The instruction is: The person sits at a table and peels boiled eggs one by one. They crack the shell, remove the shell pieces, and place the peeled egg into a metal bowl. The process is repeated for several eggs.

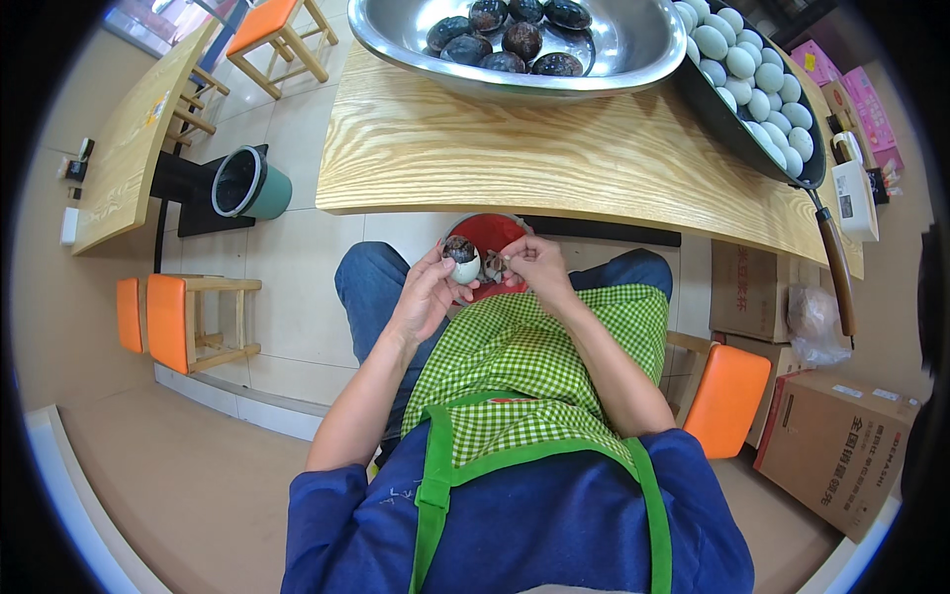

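My left hand (pixel 428 289) is closed around a partly peeled preserved egg (pixel 460 249). Its dark, glossy top is bare, while pale blue-white shell still wraps the lower part. Just to the right, my right hand (pixel 535 263) is pinched on a small piece of eggshell (pixel 503 263), apart from the egg. Both hands are above a red bucket (pixel 485 230) between my knees, with shell bits showing near the right fingertips. On the table, a steel basin (pixel 633 61) holds several peeled dark eggs (pixel 522 40). Unpeeled pale eggs (pixel 757 74) fill a black pan (pixel 717 117) to its right.
The wooden table (pixel 554 148) has its near edge just beyond my hands, and the pan's handle (pixel 836 262) sticks out past it. A green bin (pixel 267 190) and orange stools (pixel 168 322) are on the left. Cardboard boxes (pixel 836 445) and an orange seat (pixel 730 401) are at right.
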Tool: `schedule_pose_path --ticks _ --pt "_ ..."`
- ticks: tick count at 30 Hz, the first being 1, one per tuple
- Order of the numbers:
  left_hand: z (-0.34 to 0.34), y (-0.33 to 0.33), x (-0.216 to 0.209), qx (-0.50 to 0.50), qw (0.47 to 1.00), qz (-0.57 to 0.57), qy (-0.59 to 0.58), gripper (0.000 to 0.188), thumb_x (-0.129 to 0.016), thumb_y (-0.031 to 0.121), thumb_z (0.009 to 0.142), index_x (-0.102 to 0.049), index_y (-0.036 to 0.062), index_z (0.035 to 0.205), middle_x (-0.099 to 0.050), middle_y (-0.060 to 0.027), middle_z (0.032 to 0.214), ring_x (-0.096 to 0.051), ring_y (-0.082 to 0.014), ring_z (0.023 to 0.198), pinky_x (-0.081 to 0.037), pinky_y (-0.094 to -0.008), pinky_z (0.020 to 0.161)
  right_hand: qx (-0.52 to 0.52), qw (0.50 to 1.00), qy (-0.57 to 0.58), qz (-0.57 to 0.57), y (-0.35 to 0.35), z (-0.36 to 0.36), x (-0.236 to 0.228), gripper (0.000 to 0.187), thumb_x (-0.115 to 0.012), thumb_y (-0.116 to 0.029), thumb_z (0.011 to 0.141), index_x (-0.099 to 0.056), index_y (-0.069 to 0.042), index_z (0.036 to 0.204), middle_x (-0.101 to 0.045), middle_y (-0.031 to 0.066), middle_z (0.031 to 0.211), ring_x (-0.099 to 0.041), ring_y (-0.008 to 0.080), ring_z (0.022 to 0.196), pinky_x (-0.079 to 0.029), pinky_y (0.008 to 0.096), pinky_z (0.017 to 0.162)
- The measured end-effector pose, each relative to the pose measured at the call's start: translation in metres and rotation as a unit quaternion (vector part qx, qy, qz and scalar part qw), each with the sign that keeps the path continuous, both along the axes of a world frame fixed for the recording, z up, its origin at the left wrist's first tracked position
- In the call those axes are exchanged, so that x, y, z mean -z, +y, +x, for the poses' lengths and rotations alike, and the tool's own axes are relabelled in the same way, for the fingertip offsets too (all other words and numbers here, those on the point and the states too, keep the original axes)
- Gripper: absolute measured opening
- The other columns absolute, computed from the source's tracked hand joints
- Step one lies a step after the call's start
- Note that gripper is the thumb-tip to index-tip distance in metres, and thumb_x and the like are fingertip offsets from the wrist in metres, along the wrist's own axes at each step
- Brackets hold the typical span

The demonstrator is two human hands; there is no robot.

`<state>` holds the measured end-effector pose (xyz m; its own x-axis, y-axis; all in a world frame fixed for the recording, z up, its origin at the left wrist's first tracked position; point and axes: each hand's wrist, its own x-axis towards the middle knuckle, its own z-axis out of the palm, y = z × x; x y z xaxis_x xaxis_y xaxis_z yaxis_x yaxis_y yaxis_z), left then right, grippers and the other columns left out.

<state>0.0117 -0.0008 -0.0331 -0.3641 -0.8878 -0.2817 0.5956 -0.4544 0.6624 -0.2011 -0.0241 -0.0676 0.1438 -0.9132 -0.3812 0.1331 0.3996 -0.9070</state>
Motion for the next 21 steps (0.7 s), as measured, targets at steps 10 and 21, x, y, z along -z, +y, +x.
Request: schedule_pose_path --ticks 10,21 --pt "-0.002 -0.002 -0.004 0.009 1.000 0.007 -0.012 0.039 -0.056 0.020 0.095 -0.047 -0.0016 0.126 -0.065 -0.0159 0.106 -0.068 -0.0251 0.090 -0.055 -0.0327 0.071 -0.132 0.886 0.408 -0.179 -0.026 0.000 0.077 0.016 -0.067 -0.006 0.074 -0.070 -0.003 0.090 -0.069 0.0159 0.094 -0.067 0.0299 0.088 -0.053 0.0400 0.082" --pt "-0.006 -0.001 -0.002 -0.001 0.999 -0.004 -0.047 0.036 -0.055 0.020 0.098 -0.043 -0.0009 0.125 -0.064 -0.0164 0.110 -0.068 -0.0263 0.091 -0.054 -0.0321 0.067 -0.121 0.988 0.013 -0.096 -0.002 0.005 -0.048 0.036 -0.064 -0.011 0.092 -0.057 0.003 0.124 -0.067 0.0102 0.095 -0.067 0.0143 0.080 -0.053 0.0269 0.070"
